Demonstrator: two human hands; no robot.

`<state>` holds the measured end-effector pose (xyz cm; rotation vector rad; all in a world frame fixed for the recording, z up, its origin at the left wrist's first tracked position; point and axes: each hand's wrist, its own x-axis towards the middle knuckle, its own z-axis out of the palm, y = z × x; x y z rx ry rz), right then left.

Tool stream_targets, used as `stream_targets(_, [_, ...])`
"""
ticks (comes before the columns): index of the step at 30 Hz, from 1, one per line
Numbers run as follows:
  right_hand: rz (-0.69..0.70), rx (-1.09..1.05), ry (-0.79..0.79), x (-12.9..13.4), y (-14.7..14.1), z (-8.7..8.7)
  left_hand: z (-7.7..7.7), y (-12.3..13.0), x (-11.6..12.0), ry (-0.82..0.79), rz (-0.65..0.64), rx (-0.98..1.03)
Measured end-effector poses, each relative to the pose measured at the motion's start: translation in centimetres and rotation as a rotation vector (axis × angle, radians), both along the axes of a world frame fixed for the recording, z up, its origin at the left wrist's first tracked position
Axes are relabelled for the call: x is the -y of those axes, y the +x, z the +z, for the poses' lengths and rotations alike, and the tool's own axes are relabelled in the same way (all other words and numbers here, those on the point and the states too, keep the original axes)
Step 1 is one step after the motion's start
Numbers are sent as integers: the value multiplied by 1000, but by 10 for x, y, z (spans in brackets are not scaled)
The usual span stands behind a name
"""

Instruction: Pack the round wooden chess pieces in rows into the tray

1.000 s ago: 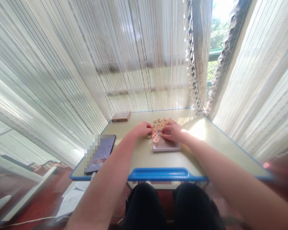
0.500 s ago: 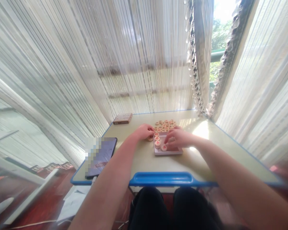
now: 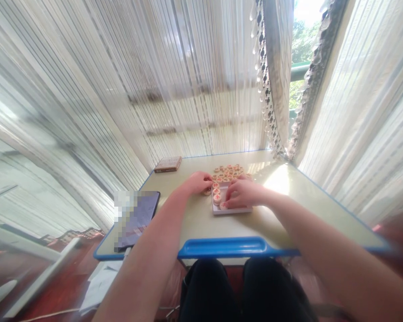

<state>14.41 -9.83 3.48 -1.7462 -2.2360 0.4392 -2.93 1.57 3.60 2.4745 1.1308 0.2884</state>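
Note:
A shallow pinkish tray (image 3: pixel 233 210) lies on the pale table, with a column of round wooden pieces (image 3: pixel 216 198) with red marks along its left side. One more round piece (image 3: pixel 223 205) sits at the tray's near left. My right hand (image 3: pixel 243 192) is over the tray, its curled fingertips touching that piece. Left of the tray, my left hand (image 3: pixel 200 182) has its fingers pressed together beside a wooden piece (image 3: pixel 207 192); whether it grips a piece is too small to tell. Behind the tray lies a loose group of similar pieces (image 3: pixel 229 171).
A flat box (image 3: pixel 168 164) lies at the table's back left. A tablet (image 3: pixel 139 219), partly pixelated, rests at the left edge. The table (image 3: pixel 201 228) has a blue rim with a molded groove in front. Striped curtains (image 3: pixel 188 80) hang behind.
My right hand has moved down onto the piece at the tray's near left. My left hand stays beside the tray. The whole view has shifted slightly.

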Motion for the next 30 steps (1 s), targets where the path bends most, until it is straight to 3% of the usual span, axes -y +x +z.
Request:
stream_targets(16, [90,-105,-73,-4,4,-1,-2,1,-4,36,-37,-53])
stream_targets(30, [33,25,12,-1,-6,-5,0,2,-1,10,-28,-58])
